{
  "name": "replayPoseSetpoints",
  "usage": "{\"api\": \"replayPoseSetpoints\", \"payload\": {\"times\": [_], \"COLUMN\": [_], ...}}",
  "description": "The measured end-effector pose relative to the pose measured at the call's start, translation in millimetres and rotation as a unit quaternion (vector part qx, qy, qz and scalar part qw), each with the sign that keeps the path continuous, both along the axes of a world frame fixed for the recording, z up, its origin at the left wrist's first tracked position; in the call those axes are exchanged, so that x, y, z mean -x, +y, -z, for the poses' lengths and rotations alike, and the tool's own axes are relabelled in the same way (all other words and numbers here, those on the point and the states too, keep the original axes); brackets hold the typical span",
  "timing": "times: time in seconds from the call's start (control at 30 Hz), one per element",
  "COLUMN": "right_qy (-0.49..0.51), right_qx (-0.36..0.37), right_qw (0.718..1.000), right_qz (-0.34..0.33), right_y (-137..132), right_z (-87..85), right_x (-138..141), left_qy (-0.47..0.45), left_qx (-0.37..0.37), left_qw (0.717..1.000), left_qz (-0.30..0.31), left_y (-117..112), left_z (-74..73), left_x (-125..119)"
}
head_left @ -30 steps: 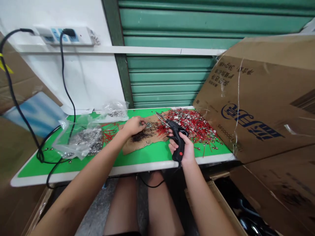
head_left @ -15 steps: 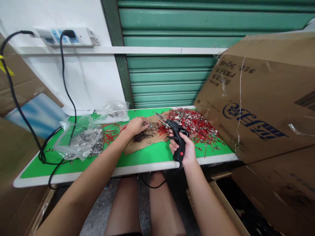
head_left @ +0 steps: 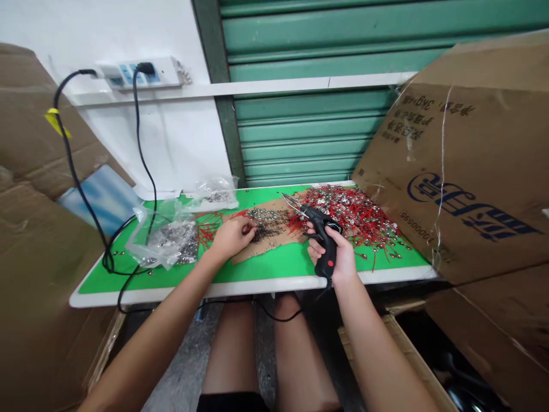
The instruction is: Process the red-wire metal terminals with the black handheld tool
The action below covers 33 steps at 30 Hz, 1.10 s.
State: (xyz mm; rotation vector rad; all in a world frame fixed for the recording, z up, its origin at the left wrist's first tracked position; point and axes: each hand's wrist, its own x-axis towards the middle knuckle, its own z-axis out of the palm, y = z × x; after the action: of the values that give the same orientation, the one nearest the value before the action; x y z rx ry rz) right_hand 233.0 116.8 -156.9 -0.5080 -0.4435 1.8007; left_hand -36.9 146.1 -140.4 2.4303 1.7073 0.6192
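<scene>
My right hand (head_left: pixel 338 252) is wrapped round the black grip of a soldering gun (head_left: pixel 326 252) with a red dot near its base. The gun's metal tip points up and to the left, above the cardboard sheet. My left hand (head_left: pixel 234 236) rests low over the left part of that cardboard sheet (head_left: pixel 253 250), its fingers pinched together; what they hold is too small to make out. Rows of small dark and silvery parts (head_left: pixel 270 223) lie on the sheet beside my fingertips. Behind the gun spreads a heap of red wires with shiny metal discs (head_left: pixel 343 209).
Clear plastic bags of metal pieces (head_left: pixel 171 240) lie at the left of the green tabletop (head_left: pixel 128 280), near loose red wires (head_left: pixel 206 229). Black cables (head_left: pixel 141 143) run from a wall power strip (head_left: pixel 158 74). Large cardboard boxes (head_left: pixel 472 171) flank the table.
My left hand has moved left and a little nearer to me over the cardboard, away from the gun's tip. My right hand keeps its hold. The whole view has shifted slightly.
</scene>
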Motion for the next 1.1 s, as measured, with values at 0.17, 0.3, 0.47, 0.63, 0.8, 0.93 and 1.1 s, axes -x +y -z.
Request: {"api": "replayPoseSetpoints", "payload": {"times": [0.17,0.3,0.47,0.63,0.8,0.93,1.1], "right_qy": [-0.009,-0.019,-0.013,-0.026,-0.05,-0.043,-0.027], "right_qx": [-0.01,-0.024,-0.013,-0.018,-0.026,-0.027,-0.011], "right_qw": [1.0,0.999,1.0,0.999,0.998,0.999,1.0], "right_qz": [-0.012,-0.015,-0.004,-0.001,0.001,0.002,-0.003], "right_y": [0,2,2,0,2,3,3], "right_z": [0.7,2.9,2.4,0.0,0.9,2.1,2.1], "right_x": [-2,-2,0,1,0,0,0], "left_qy": [-0.027,-0.021,0.026,0.045,0.021,-0.003,0.018], "left_qx": [-0.05,-0.043,0.003,0.016,0.002,-0.047,-0.006], "left_qw": [0.994,0.996,0.997,0.996,0.998,0.993,0.987], "left_qz": [-0.09,-0.081,-0.079,-0.079,-0.065,-0.112,-0.161], "left_y": [-5,-8,-12,-16,-17,-12,-4], "left_z": [1.1,-1.5,2.6,8.1,12.9,10.6,3.7], "left_x": [5,5,-6,-12,-4,10,20]}}
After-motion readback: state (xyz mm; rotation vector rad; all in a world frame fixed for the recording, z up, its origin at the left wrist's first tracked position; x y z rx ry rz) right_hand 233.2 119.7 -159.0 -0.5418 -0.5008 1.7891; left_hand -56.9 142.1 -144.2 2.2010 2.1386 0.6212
